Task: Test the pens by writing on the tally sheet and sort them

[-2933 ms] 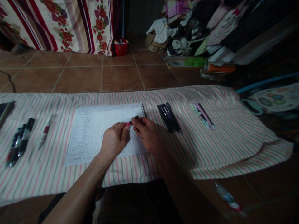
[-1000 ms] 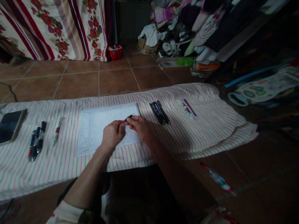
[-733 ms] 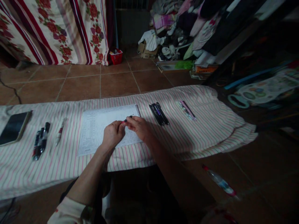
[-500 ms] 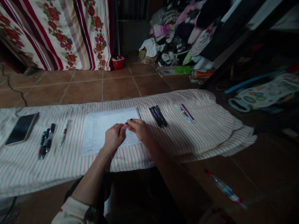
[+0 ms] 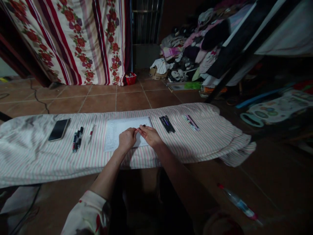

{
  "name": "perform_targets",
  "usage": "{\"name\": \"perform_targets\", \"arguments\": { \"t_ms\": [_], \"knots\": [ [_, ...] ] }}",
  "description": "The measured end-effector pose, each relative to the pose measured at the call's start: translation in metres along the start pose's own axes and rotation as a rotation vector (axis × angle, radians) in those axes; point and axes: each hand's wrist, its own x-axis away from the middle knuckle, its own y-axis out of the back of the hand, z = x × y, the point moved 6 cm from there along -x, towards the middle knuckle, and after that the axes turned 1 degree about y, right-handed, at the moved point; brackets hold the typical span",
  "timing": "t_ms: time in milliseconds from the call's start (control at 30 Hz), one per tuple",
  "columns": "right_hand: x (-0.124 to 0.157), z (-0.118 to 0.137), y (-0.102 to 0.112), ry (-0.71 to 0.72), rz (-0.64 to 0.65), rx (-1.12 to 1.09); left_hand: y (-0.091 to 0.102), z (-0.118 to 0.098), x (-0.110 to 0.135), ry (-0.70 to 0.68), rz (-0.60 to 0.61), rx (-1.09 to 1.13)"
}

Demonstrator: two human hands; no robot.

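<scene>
Both my hands meet over the right part of an open spiral notebook with writing on its page. My right hand is closed in a pinch, with the dark end of what looks like a pen showing at its fingers. My left hand is closed too, its fingertips touching the right ones; what it grips is mostly hidden. Several dark pens lie right of the notebook. Left of it are a white-and-red pen and a group of black pens.
A phone lies on the left of the striped cloth. Slim pens, one of them pinkish, lie toward the right. A plastic bottle is on the tiled floor at lower right. Beyond stand a red basket and piled clothes.
The view has shifted, so the table and its things sit further right in the picture. My hands stay together over the notebook; the red bit between them no longer shows.
</scene>
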Motion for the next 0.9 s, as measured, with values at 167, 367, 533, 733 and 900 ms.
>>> {"name": "perform_targets", "arguments": {
  "t_ms": [167, 367, 533, 733, 900],
  "knots": [
    [0.026, -0.003, -0.009, 0.017, -0.037, 0.016, 0.011, 0.006, 0.027, 0.009, 0.0, 0.034],
    [0.031, -0.001, -0.016, 0.041, -0.032, 0.071, 0.004, 0.02, 0.025, 0.024, -0.011, 0.143],
    [0.011, 0.005, -0.004, 0.032, -0.021, 0.105, -0.013, 0.018, 0.0, -0.002, -0.023, 0.256],
    [-0.021, -0.005, 0.016, -0.034, -0.048, 0.103, -0.033, 0.019, -0.019, -0.029, -0.002, 0.356],
    [-0.037, -0.014, 0.018, -0.073, -0.03, 0.094, -0.043, 0.029, -0.028, -0.028, -0.001, 0.453]
  ]
}}
